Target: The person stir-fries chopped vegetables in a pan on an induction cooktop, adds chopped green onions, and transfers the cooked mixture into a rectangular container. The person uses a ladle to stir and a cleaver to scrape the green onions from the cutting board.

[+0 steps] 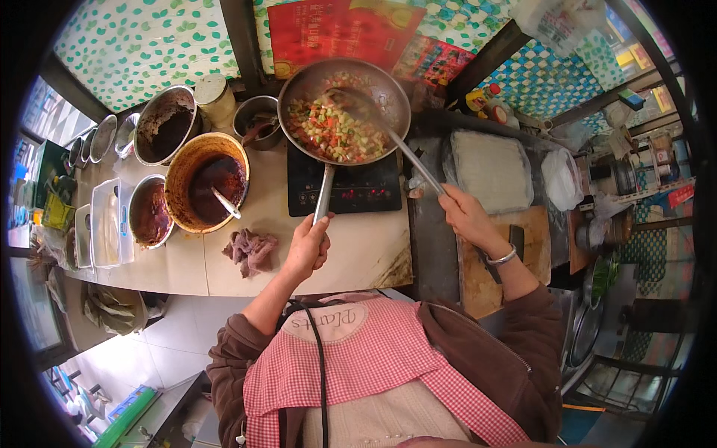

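My left hand (307,244) is wrapped round the handle of a wide frying pan (388,138), which is over a black induction cooktop (343,187) with red lights lit. Diced vegetables (334,133) in green, orange and red fill the pan's middle and left part. My right hand (468,217) grips the long metal handle of a ladle or spatula (414,158). The tool's head reaches into the pan among the vegetables, partly blurred, so its exact shape is unclear.
Left of the cooktop stand a yellow pot (181,205) of dark red sauce with a spoon, a metal bowl (149,216), a dark-crusted pot (168,123) and a small pot (258,119). A crumpled cloth (250,252) lies nearby. Rightward are a plastic-covered tray (491,172) and a cutting board (482,287) bearing a knife (515,240).
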Demonstrator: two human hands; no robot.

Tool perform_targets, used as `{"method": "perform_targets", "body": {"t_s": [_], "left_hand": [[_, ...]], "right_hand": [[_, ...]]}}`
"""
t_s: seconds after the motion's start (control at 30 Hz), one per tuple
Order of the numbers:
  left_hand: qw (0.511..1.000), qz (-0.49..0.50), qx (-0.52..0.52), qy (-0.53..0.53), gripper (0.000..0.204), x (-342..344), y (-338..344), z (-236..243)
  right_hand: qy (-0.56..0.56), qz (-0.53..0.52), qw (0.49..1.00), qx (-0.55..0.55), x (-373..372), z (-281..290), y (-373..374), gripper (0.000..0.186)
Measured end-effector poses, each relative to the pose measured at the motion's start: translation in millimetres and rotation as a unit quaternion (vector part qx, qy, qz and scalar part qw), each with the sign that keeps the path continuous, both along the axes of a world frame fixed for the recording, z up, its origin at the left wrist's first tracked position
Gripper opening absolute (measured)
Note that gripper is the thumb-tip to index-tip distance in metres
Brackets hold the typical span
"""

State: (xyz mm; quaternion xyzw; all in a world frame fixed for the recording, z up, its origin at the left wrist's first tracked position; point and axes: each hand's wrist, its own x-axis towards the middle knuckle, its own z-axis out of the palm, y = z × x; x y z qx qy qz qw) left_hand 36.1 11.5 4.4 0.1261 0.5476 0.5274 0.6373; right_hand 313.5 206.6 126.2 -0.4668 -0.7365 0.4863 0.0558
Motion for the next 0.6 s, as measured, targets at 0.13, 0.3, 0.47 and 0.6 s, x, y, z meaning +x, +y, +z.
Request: {"method": "perform_targets", "body": {"t_s": [0.13,0.3,0.47,0.6], "left_hand": [[1.0,0.0,-0.007,-0.012,0.038,0,1,4],[1.0,-0.002,0.005,-0.015,0.039,0,2,4],[1.0,-0.017,-0.007,-0.013,0.039,-18,-2,11],[0.999,-0.042,-0.027,-0.006,0.043,-37,-9,13]], "right_hand": [[-0.071,0.024,0.989,-0.129,-8,9,-11,0.029],[-0.048,0.149,0.965,0.208,-11,-64,30,0.03],[-0.078,0.166,0.968,0.171,-13,-4,75,0.029],[-0.244,0.19,0.951,0.019,16,74,104,0.03]]}}
